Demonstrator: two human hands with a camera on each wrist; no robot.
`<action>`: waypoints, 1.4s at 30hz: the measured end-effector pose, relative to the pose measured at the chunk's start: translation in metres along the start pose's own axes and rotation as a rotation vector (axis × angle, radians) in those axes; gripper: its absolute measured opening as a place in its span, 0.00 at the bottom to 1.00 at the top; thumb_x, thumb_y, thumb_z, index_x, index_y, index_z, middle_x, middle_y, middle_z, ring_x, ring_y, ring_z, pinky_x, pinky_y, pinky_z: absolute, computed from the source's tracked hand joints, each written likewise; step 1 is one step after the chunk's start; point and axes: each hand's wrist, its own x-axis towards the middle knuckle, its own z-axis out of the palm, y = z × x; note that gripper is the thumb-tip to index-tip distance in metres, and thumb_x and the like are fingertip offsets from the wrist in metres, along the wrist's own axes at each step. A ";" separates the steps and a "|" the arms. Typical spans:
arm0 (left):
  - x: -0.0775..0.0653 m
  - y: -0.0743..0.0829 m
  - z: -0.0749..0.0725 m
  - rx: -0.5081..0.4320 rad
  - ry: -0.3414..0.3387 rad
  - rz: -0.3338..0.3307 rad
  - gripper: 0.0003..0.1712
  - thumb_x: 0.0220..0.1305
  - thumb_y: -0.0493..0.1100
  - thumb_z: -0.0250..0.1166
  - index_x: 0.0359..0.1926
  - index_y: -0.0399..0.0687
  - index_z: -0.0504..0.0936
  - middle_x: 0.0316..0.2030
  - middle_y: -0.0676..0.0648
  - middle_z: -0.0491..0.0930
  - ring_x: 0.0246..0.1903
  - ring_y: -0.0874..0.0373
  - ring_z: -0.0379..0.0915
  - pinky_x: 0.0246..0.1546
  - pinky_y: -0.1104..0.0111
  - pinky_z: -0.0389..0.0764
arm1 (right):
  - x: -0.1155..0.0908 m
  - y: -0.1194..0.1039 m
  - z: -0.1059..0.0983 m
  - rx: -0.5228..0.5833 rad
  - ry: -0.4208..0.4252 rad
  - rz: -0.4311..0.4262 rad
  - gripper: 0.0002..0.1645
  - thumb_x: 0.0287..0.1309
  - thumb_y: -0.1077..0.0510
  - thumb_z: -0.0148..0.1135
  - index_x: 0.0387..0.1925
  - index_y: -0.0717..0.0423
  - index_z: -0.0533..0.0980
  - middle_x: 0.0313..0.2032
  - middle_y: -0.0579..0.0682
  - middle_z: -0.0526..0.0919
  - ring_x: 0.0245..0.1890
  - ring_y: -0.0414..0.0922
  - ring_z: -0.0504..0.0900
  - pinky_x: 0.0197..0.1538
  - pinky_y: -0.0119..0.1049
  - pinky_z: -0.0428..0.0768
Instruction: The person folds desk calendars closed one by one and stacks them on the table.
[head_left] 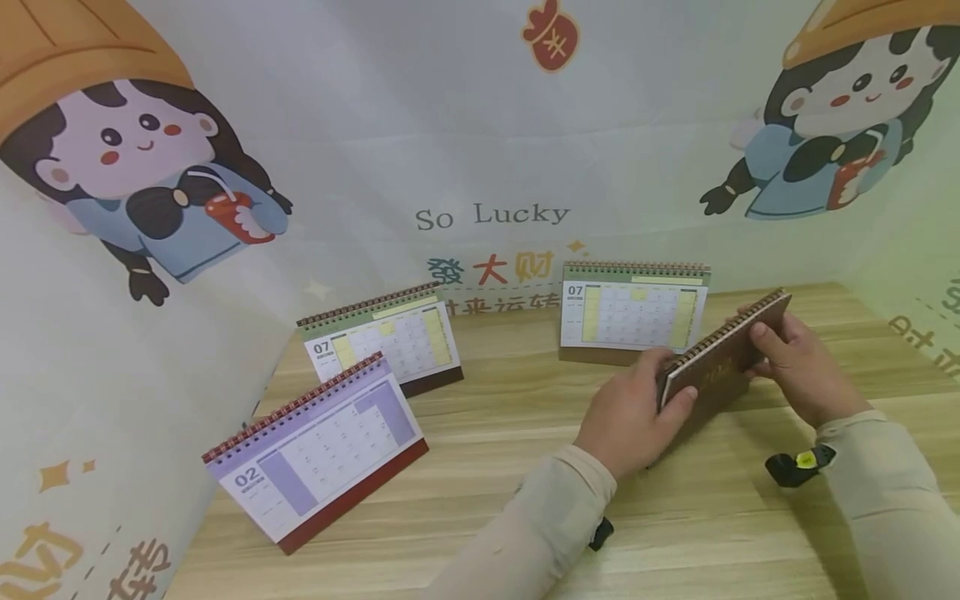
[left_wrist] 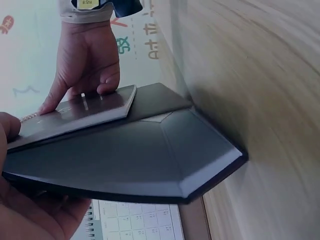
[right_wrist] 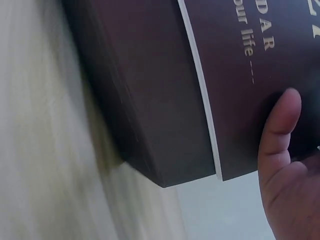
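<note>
Both hands hold a brown spiral-bound desk calendar (head_left: 716, 358), tilted at the right of the table in the head view. My left hand (head_left: 637, 412) grips its near left end, thumb on the front cover. At the far right end, my right hand (head_left: 810, 367) pinches it with the thumb on the cover. In the left wrist view the folded stand (left_wrist: 125, 155) shows its hollow dark inside, its lower edge close to the tabletop. Gold lettering marks the cover (right_wrist: 235, 110) in the right wrist view. The fingers behind the calendar are mostly hidden.
Behind the hands stands a green-topped calendar (head_left: 633, 308) showing 07. At left, another 07 calendar (head_left: 397, 337) is partly covered by a purple 02 calendar (head_left: 322, 454). A printed backdrop (head_left: 360, 158) closes off the back and sides of the wooden table (head_left: 480, 508).
</note>
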 end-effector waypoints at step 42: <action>-0.003 -0.060 -0.061 -0.659 0.122 -0.162 0.18 0.72 0.49 0.61 0.57 0.45 0.76 0.43 0.43 0.86 0.39 0.55 0.85 0.37 0.67 0.84 | -0.009 -0.016 0.063 0.225 -0.063 -0.031 0.12 0.74 0.62 0.52 0.52 0.48 0.76 0.44 0.43 0.85 0.43 0.39 0.84 0.44 0.31 0.81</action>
